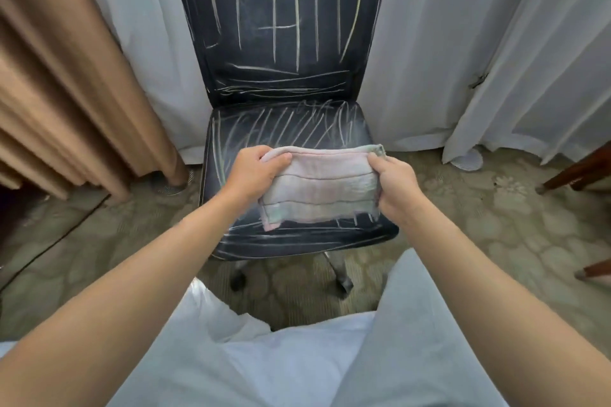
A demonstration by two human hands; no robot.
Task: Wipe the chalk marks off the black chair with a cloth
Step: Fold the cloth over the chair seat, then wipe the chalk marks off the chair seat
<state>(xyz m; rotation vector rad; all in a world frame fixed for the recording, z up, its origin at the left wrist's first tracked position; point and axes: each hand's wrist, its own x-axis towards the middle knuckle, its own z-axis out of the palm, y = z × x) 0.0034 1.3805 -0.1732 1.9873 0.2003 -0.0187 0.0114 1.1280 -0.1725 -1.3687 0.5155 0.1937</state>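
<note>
Far left: pleated tan curtain (66,76) hanging to the patterned carpet floor (496,228), a thin dark cable (49,241) trailing across the carpet below it. Beside it, white sheer curtains (139,43) flanking both sides of the seat. Centre: black padded swivel chair (281,10), backrest and seat scored with pale chalk marks (274,3), metal base and castors just visible under the front edge. Above the seat's front half, held flat between both hands: folded pale pink and green cloth (317,192). Left hand (251,172) at the cloth's left edge, fingers curled over the top, thumb on the upper face. Right hand (393,185) pinching the right edge, thumb on top, fingers hidden beneath. Back part of the seat bare of cloth, marks exposed. Far right: dark wooden furniture legs (578,172) on the carpet, well apart from the chair, open carpet between.
</note>
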